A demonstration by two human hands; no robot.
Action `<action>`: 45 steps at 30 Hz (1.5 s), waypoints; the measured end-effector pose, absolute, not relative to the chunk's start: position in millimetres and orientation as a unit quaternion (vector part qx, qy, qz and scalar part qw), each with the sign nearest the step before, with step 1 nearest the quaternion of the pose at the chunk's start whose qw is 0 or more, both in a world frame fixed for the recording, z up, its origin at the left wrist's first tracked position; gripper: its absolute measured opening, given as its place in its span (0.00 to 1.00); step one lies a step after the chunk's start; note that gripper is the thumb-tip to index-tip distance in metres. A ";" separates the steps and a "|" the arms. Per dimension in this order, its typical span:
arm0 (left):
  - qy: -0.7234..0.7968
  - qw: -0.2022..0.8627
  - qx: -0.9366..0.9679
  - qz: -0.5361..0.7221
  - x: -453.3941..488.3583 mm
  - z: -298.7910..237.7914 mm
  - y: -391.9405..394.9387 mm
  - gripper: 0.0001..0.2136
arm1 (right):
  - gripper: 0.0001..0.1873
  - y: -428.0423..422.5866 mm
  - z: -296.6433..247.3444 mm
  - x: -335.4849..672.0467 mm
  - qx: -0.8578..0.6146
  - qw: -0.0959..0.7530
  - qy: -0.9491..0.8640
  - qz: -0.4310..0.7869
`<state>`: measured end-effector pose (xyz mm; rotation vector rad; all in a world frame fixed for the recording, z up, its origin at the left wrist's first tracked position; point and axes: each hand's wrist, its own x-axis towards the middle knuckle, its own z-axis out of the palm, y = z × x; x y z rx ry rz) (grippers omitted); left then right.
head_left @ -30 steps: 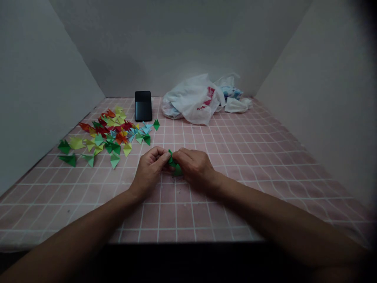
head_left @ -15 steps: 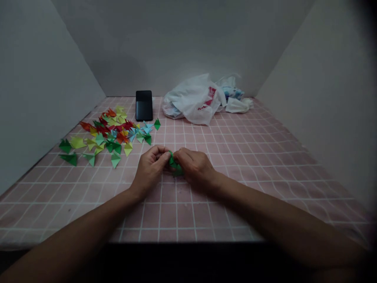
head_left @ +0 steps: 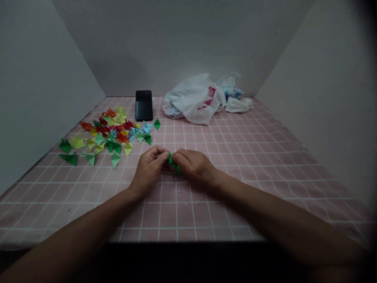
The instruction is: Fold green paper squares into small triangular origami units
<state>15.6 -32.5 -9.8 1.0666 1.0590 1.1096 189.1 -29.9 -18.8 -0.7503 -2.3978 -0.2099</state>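
Observation:
Between both hands, just above the middle of the tablecloth, is a piece of green folded paper point(head_left: 171, 160), partly covered by fingers. My left hand point(head_left: 150, 167) pinches its left side between thumb and bent fingers. On the other side my right hand point(head_left: 194, 167) has its thumb and curled fingers closed on the same paper. A lower green part shows beneath the right fingers. The exact folded shape cannot be made out. To the left of my hands lie several small folded paper pieces point(head_left: 113, 146) in green, yellow, red, orange and light blue.
A black phone point(head_left: 144, 106) lies at the back, beyond the paper pieces. Right of it are a crumpled white plastic bag point(head_left: 191, 98) with red print and a smaller bag point(head_left: 232, 92) with blue marks. Pale walls enclose the pink checked tablecloth point(head_left: 265, 157) on three sides.
My right thumb and fingers have shifted slightly left along the green paper. The left hand has barely moved. Nothing else on the table differs.

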 end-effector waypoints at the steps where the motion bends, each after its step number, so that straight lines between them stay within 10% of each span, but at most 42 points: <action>1: 0.453 0.603 0.452 0.477 15.5 -10.8 -32.2 0.10 | 0.17 -29.2 -18.9 189.0 -0.280 0.303 -0.906 -0.093; 15: 0.456 0.600 0.455 0.474 14.9 -13.4 -30.2 0.13 | 0.15 -26.2 -21.6 189.4 -0.250 0.308 -0.909 -0.129; 22: 0.474 0.509 0.524 0.491 13.8 -5.9 -31.2 0.11 | 0.09 -28.5 -17.7 188.0 -0.363 0.457 -0.770 0.256; 29: 0.468 0.422 0.601 0.491 15.3 -4.9 -35.0 0.09 | 0.18 -30.4 -13.3 184.4 -0.399 0.411 -0.631 0.523; 45: 0.464 0.450 0.595 0.478 14.7 -3.4 -35.3 0.09 | 0.08 -28.3 -14.8 183.2 -0.363 0.392 -0.630 0.563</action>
